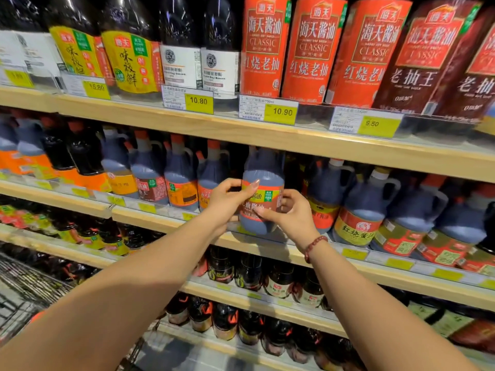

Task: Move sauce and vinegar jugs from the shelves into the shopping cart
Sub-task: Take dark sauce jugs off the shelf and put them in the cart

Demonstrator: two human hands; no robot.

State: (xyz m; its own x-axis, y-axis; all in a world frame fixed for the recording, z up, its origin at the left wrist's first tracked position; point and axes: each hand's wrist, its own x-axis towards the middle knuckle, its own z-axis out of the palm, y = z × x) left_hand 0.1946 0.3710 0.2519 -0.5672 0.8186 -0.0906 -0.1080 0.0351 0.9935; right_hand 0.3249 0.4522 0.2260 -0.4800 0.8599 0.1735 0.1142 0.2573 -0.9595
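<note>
In the head view, both hands were clamped on one dark sauce jug (263,183) at the front edge of the middle wooden shelf (150,219). The left hand (226,200) gripped the jug's left side, its thumb lying across the top of the orange and brown label. The right hand (293,219) held the right side, one finger pressed on the front of the label and the others curled round behind it. A string of reddish beads (314,246) circled the right wrist. The jug stood upright, a little forward of its row, and whether its base touched the shelf could not be told. Just to its left stood a jug with an orange label (182,183). Just to its right stood a handled jug (328,194) with a yellow and red label. On the upper shelf (241,129), tall bottles with red labels (263,46) stood above a yellow price tag reading 10.90 (281,112). Below the arms, further shelves carried smaller dark bottles (249,274). At the lower left corner the wire mesh of the shopping cart (21,285) showed, blurred and well apart from the jug.
</note>
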